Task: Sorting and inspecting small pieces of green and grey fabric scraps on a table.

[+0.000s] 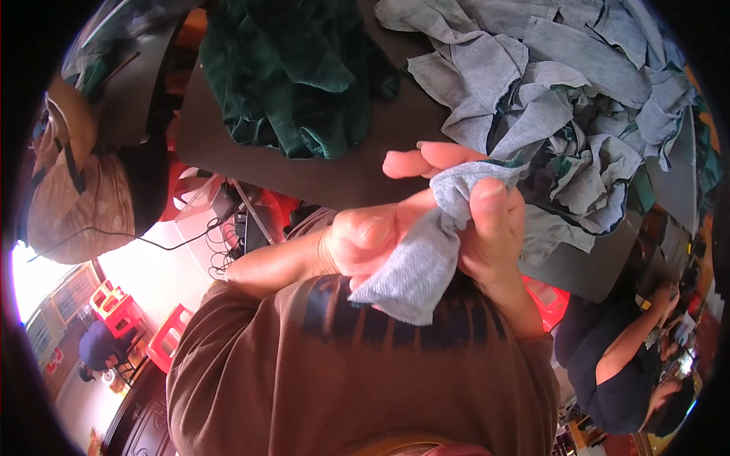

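Observation:
A small light-grey cloth piece point(418, 273) is in front of my chest, bunched in the middle, its lower end hanging loose. A thin dark-green edge shows at its top. My right hand point(487, 243) grips the bunched part, thumb on the front and fingers reaching behind it to the left. My left hand point(365, 239) is closed against the cloth's left side, its fingertips partly hidden by the fabric. Just beyond my right hand lies a pile of similar grey cloth pieces point(555, 45) with dark-green edges.
A heap of dark-green cloth point(285, 68) lies at the far left of the dark table point(220, 156). Red stools point(171, 334) stand on the floor at left, near cables point(190, 243). One person point(608, 365) works at right; another point(103, 346) is at far left.

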